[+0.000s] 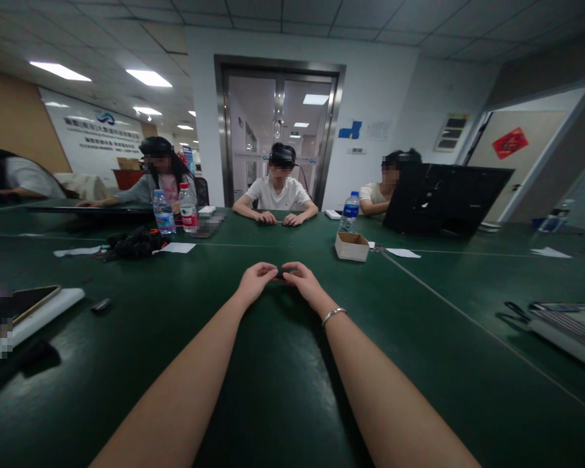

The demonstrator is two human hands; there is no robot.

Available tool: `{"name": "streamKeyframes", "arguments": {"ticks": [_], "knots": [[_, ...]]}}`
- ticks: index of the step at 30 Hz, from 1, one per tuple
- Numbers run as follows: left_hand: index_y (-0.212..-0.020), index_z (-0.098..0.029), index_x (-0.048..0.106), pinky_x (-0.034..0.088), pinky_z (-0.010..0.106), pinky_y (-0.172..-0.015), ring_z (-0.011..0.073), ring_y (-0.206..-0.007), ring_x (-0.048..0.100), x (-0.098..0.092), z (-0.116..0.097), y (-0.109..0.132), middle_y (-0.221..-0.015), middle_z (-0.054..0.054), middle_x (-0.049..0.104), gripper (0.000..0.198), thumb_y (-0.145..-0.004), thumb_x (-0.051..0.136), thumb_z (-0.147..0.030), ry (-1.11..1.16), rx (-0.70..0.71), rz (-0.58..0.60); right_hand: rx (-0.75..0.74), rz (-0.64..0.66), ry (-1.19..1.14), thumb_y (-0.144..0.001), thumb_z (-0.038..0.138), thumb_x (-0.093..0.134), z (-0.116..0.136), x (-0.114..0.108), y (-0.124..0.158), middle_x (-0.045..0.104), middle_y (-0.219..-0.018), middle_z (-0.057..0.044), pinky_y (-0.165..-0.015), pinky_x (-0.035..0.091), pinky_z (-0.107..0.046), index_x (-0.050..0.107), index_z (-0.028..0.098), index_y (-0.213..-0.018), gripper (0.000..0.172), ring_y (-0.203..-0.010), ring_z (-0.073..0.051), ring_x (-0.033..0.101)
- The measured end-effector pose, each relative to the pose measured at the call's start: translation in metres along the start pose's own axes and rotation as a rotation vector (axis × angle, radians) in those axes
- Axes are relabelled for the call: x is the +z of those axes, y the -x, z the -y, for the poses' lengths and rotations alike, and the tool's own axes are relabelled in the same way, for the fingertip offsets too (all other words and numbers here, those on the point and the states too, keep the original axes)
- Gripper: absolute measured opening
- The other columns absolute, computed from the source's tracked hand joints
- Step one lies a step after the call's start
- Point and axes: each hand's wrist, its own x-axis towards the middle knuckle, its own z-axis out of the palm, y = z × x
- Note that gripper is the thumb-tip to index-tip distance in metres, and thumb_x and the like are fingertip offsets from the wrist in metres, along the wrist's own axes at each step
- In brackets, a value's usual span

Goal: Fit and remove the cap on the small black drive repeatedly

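My left hand (256, 282) and my right hand (304, 282) meet over the green table (283, 364), arms stretched forward. Between their fingertips is a small dark object (280, 274), pinched from both sides. It is too small and too covered by the fingers for me to tell its kind. A silver bracelet (333, 316) circles my right wrist. Just beyond my right hand stands a small open cardboard box (351, 247).
Across the table sit people with head-worn gear; one person (279, 192) faces me. Bottles (164, 213), a tangle of black cables (135, 242) and paper (178, 247) lie left. A monitor (443, 198) stands right. A small dark item (101, 305) rests left of my arms.
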Motion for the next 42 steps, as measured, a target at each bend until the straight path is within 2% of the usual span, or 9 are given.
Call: {"name": "streamKeyframes", "arguments": {"ticks": [4,11,21,34,42], "knots": [[-0.083,-0.013,0.065,0.049,0.031,-0.075,0.0164,-0.072,0.065,0.001,-0.002,0.002,-0.080,0.006,0.069,0.024,-0.071,0.068,-0.033,-0.049,-0.013,0.019,0.000,0.021,-0.011,-0.068,0.030,0.065,0.001,-0.002,0.001,0.058,-0.067,0.003,-0.066,0.041,-0.028,0.057,0.019,-0.097,0.032,-0.067,-0.013,0.056],[-0.091,-0.013,0.066,0.045,0.025,-0.067,0.0166,-0.079,0.067,-0.003,-0.005,0.002,-0.092,0.009,0.070,0.019,-0.079,0.059,-0.024,0.001,-0.072,0.038,0.003,0.032,-0.067,-0.066,0.030,0.070,-0.003,-0.005,-0.001,0.058,-0.067,0.003,-0.063,0.040,-0.026,0.055,0.018,-0.097,0.037,-0.063,-0.011,0.055],[-0.079,-0.013,0.061,0.040,0.022,-0.055,0.0149,-0.067,0.067,0.001,-0.004,0.003,-0.076,0.006,0.070,0.014,-0.080,0.056,-0.026,-0.072,-0.102,0.020,0.015,0.084,-0.156,-0.060,0.024,0.074,-0.007,-0.007,-0.004,0.063,-0.072,0.002,-0.069,0.044,-0.027,0.054,0.019,-0.086,0.033,-0.065,-0.011,0.058],[-0.073,-0.014,0.055,0.041,0.021,-0.051,0.0109,-0.048,0.060,0.002,-0.001,0.002,-0.058,0.003,0.065,0.028,-0.086,0.048,-0.037,-0.159,-0.147,0.063,0.039,0.116,-0.195,-0.059,0.022,0.075,0.001,-0.010,0.001,0.066,-0.081,0.001,-0.077,0.047,-0.029,0.055,0.019,-0.087,0.034,-0.072,-0.011,0.061],[-0.074,-0.014,0.057,0.041,0.022,-0.050,0.0102,-0.044,0.056,-0.002,0.010,-0.003,-0.055,0.001,0.061,0.034,-0.085,0.044,-0.043,-0.258,-0.063,0.084,0.044,0.139,-0.195,-0.062,0.023,0.074,0.001,-0.011,0.001,0.067,-0.086,0.000,-0.075,0.047,-0.029,0.055,0.020,-0.089,0.033,-0.073,-0.012,0.062]]}}
